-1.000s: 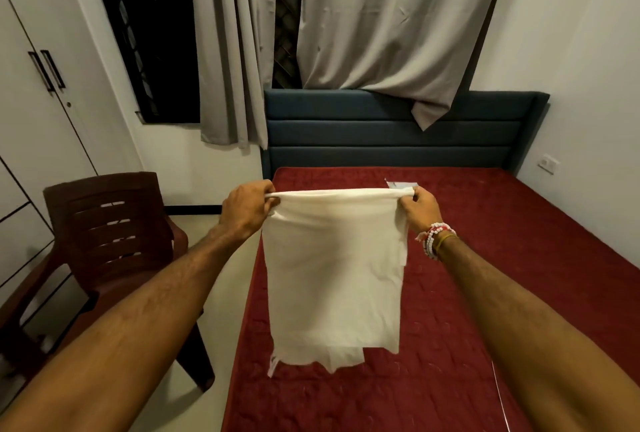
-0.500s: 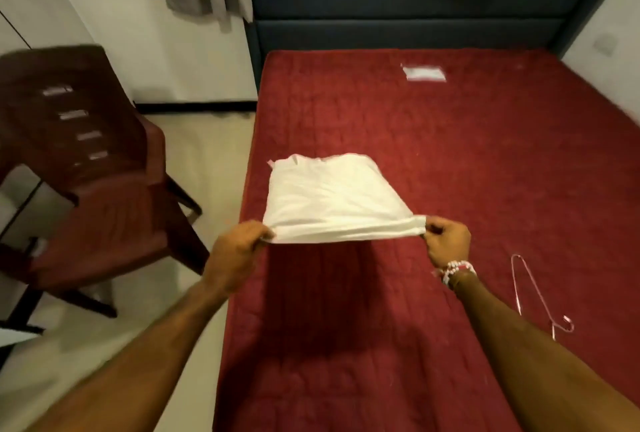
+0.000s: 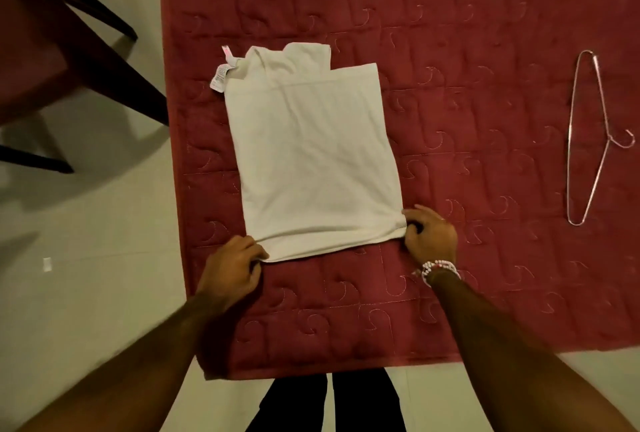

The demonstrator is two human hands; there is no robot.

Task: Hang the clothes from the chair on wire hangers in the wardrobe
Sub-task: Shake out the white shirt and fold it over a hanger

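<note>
A folded white garment (image 3: 311,158) lies flat on the red quilted bed (image 3: 467,276), its label sticking out at the far left corner. My left hand (image 3: 230,267) pinches the garment's near left corner. At the near right corner my right hand (image 3: 427,236), with bead bracelets at the wrist, grips the folded edge. A bare wire hanger (image 3: 588,141) lies on the bed to the right, about a forearm's length from the garment, with its hook pointing right.
The dark brown plastic chair (image 3: 52,61) stands on the pale floor (image 3: 86,258) to the left of the bed. The bed's near edge runs just in front of my legs.
The garment went from hanging in the air to lying flat on the bed. Both hands came down with it, still holding its near corners. The view tilted down.
</note>
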